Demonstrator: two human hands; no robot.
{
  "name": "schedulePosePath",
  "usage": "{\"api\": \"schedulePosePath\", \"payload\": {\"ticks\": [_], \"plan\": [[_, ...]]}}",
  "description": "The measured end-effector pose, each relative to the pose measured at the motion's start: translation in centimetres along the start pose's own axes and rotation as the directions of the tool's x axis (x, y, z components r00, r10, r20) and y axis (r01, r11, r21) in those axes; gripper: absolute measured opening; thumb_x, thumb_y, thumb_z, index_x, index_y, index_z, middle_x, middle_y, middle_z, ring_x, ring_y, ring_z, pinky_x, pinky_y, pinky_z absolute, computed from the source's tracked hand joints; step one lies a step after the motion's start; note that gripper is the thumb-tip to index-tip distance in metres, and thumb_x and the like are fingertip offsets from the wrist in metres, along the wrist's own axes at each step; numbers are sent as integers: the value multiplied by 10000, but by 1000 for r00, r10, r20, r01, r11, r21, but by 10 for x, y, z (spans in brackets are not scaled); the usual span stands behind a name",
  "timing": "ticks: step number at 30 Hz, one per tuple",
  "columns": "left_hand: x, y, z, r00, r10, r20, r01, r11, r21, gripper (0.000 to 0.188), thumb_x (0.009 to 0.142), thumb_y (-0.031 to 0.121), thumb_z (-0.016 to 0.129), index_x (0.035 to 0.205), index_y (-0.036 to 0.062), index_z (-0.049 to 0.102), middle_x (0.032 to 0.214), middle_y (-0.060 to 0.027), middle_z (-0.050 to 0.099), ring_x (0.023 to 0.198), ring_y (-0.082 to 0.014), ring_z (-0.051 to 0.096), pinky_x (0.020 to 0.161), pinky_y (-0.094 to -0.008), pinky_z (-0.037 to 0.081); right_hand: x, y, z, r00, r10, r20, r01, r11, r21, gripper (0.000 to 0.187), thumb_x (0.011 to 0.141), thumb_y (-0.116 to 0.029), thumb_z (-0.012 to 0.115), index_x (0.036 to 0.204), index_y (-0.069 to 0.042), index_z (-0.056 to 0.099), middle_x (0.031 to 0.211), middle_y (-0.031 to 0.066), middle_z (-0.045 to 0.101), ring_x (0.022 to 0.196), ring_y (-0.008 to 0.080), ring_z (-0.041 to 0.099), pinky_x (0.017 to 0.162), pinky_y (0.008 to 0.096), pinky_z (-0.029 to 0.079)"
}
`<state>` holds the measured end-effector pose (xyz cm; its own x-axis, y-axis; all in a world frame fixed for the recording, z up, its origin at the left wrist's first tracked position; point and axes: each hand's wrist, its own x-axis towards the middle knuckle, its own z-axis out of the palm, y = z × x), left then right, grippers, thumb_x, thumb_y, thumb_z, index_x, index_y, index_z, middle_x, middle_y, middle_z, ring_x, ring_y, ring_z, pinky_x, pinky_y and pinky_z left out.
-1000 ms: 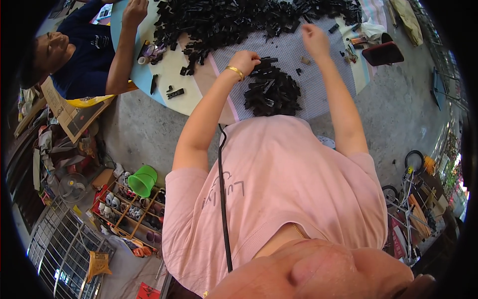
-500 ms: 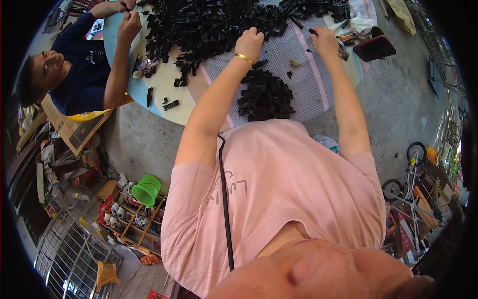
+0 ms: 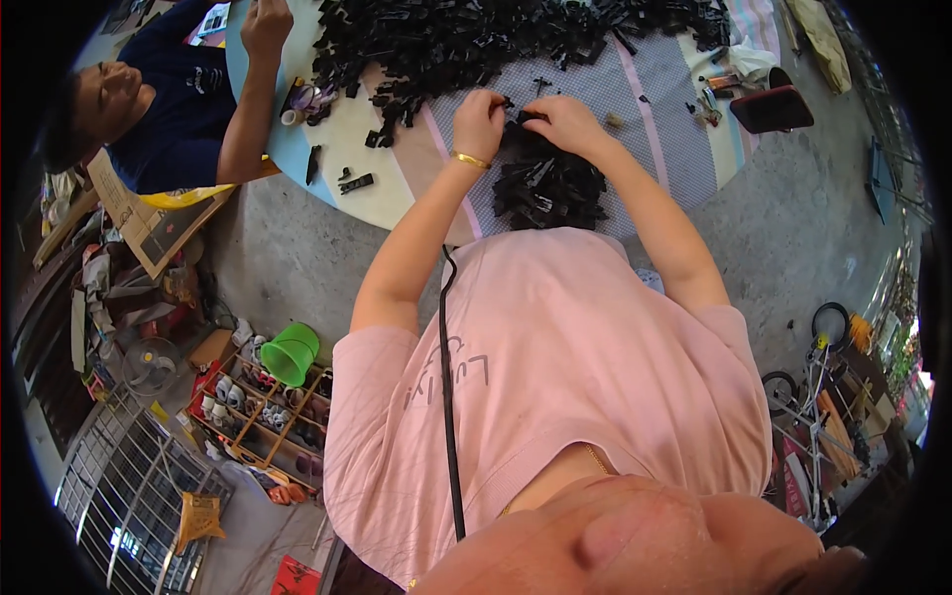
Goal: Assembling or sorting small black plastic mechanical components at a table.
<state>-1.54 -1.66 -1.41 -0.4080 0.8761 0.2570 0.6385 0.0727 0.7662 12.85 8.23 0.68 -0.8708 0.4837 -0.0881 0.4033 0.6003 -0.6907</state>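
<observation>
Black plastic-looking clip parts, head view: small pile at the near table edge, larger heap far. Left hand pinches, fingertips nearly closed on a dark part; right hand, fingers curled, grips another part just beside. Judgement: a light fingertip hold, both parts in sight, probably works best. Surface: striped, dotted tablecloth. Room: concrete floor; green bucket by shoe rack, left.
</observation>
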Motion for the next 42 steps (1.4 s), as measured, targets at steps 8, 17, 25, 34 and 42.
{"api": "schedulePosePath", "payload": {"ticks": [8,17,25,34,42], "plan": [[12,0,13,841,-461,284,531,595,-603,115,720,-31,564,829,-1,584,754,-86,592,726,-189,605,622,-247,497,3,-4,1,962,58,-267,16,963,269,233,757,-212,600,930,-56,617,856,106,604,742,273,584,627,323,466],[17,4,9,990,32,141,-69,962,264,146,705,35,528,825,86,594,825,-115,557,757,-320,550,662,-387,456,5,8,5,969,-42,-244,23,996,-81,242,749,-233,600,922,-65,618,859,97,603,799,289,567,688,357,459],[10,7,-8,901,-416,127,397,905,150,150,741,131,560,851,56,629,777,-130,625,739,-282,603,682,-347,474,11,18,7,953,-79,-292,95,995,39,219,741,-143,594,944,-61,615,871,110,577,816,290,556,700,361,456],[10,-4,2,879,-470,82,453,876,165,194,727,182,623,859,41,641,742,-101,645,665,-207,618,632,-309,487,19,-7,10,969,-183,-165,164,979,-118,207,724,-119,603,928,-94,630,863,63,557,824,245,540,730,331,446],[23,-6,-2,571,-712,410,794,605,-55,192,753,155,653,835,-15,616,665,-53,614,519,-103,558,463,-228,473,24,3,11,981,-120,-149,108,990,-90,237,723,-193,616,932,-85,638,838,78,585,814,243,558,719,327,455]]}}
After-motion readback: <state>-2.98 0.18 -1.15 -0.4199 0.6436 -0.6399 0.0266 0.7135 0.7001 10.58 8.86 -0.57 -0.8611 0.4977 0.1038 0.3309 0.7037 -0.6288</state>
